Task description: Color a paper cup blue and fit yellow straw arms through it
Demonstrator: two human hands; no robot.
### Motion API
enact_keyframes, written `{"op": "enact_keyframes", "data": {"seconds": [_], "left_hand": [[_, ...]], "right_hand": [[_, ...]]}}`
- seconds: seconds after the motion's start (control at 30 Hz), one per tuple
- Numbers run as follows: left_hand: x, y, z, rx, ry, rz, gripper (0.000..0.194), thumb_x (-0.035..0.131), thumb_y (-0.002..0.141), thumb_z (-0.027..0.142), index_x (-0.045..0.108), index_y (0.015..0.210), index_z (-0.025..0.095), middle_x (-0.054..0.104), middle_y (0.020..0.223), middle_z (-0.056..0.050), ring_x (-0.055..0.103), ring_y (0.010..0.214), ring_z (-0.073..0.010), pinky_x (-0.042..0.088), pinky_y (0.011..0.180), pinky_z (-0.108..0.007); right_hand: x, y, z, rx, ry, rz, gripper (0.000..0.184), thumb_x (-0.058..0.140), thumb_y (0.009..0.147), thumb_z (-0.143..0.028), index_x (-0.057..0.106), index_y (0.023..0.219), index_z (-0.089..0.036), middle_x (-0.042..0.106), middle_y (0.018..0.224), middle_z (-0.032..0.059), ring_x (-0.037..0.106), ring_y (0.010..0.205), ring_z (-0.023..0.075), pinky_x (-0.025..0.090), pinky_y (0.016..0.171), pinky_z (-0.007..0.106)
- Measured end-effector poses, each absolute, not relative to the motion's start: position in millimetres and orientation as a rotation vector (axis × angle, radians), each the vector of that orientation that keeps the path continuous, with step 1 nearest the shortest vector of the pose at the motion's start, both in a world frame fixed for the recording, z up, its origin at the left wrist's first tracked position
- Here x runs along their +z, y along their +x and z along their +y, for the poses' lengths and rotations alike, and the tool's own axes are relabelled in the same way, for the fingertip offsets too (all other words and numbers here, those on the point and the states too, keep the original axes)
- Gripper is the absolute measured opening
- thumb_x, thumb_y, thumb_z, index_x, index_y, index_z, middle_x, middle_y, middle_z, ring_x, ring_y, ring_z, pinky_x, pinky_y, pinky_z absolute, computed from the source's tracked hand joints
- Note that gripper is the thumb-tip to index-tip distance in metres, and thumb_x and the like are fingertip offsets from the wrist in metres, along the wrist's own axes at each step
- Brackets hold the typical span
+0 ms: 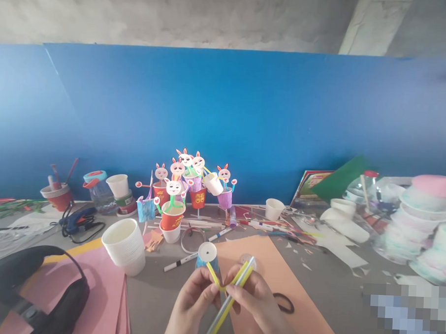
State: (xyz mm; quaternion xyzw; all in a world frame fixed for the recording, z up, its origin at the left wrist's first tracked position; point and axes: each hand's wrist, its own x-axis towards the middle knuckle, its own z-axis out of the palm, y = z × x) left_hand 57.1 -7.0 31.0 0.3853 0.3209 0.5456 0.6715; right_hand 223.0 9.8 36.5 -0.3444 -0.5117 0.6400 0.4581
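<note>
My left hand (198,296) pinches one bent end of a yellow straw (213,272) between thumb and fingers. My right hand (252,299) is closed round the other part of the yellow, together with a pale, silvery straw (219,318) that runs diagonally towards me. Just beyond my fingers stands a blue paper cup (207,255), upside down, with a small dark hole in its white base. Under my right hand lies an orange paper sheet (277,282), and a black ring (283,303) rests on it beside that hand.
Rabbit-faced cup figures (174,188) stand at the back. On the left are stacked white cups (125,246), pink paper (106,290), a black headset-like object (69,303) and a blue glue gun (76,222). Painted bowls (416,220) and paper scraps (338,241) lie right.
</note>
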Motion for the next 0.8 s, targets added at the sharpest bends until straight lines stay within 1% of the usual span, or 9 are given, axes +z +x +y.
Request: {"op": "enact_keyframes", "data": {"seconds": [0.2, 0.37, 0.47, 0.53, 0.63, 0.8], "left_hand": [[34.1, 56.6, -8.8, 1.221, 0.969, 0.741, 0.024, 0.082, 0.078, 0.041, 0.073, 0.083, 0.019, 0.066, 0.08, 0.0, 0.056, 0.072, -0.0136, 0.046, 0.074, -0.026], [29.8, 58.1, -8.0, 1.241, 0.972, 0.76, 0.024, 0.078, 0.082, 0.042, 0.071, 0.083, 0.018, 0.062, 0.072, 0.001, 0.057, 0.071, -0.0152, 0.047, 0.074, -0.029], [28.5, 59.3, -6.9, 1.22, 0.947, 0.719, 0.025, 0.08, 0.08, 0.042, 0.071, 0.084, 0.019, 0.066, 0.074, 0.0, 0.059, 0.072, -0.0163, 0.048, 0.071, -0.028], [29.9, 59.5, -7.0, 1.213, 0.955, 0.707, 0.026, 0.081, 0.078, 0.042, 0.071, 0.083, 0.019, 0.068, 0.075, -0.001, 0.059, 0.071, -0.016, 0.048, 0.07, -0.027], [33.5, 59.7, -9.2, 1.232, 1.007, 0.74, 0.026, 0.08, 0.079, 0.043, 0.071, 0.08, 0.019, 0.067, 0.072, 0.0, 0.057, 0.069, -0.0141, 0.046, 0.069, -0.025], [32.3, 61.9, -13.3, 1.32, 0.965, 0.759, 0.026, 0.081, 0.08, 0.043, 0.071, 0.079, 0.019, 0.063, 0.07, 0.001, 0.056, 0.067, -0.0127, 0.044, 0.069, -0.024]], "right_hand": [[30.8, 221.3, 11.7, 1.529, -0.873, -1.218, 0.044, 0.079, 0.077, -0.059, 0.063, 0.077, -0.018, 0.053, 0.065, -0.0034, 0.05, 0.057, 0.0108, 0.041, 0.052, 0.023], [26.8, 218.7, 8.9, 1.611, -0.86, -1.198, 0.041, 0.082, 0.076, -0.055, 0.063, 0.083, -0.019, 0.061, 0.072, -0.0003, 0.056, 0.064, 0.014, 0.044, 0.056, 0.024], [25.3, 218.4, 7.7, 1.592, -0.855, -1.173, 0.04, 0.083, 0.075, -0.053, 0.062, 0.078, -0.019, 0.057, 0.069, -0.0024, 0.054, 0.062, 0.0127, 0.044, 0.055, 0.023], [27.3, 218.4, 6.0, 1.589, -0.852, -1.149, 0.04, 0.084, 0.073, -0.052, 0.063, 0.075, -0.019, 0.056, 0.069, -0.0029, 0.052, 0.062, 0.0123, 0.044, 0.057, 0.023], [35.3, 216.8, 1.7, 1.59, -0.856, -1.09, 0.037, 0.088, 0.069, -0.048, 0.066, 0.074, -0.019, 0.058, 0.069, -0.0024, 0.054, 0.065, 0.0134, 0.045, 0.061, 0.024], [46.6, 209.2, -5.9, 1.574, -0.788, -0.968, 0.031, 0.087, 0.069, -0.044, 0.067, 0.07, -0.02, 0.061, 0.066, -0.0019, 0.053, 0.063, 0.0137, 0.046, 0.066, 0.026]]}}
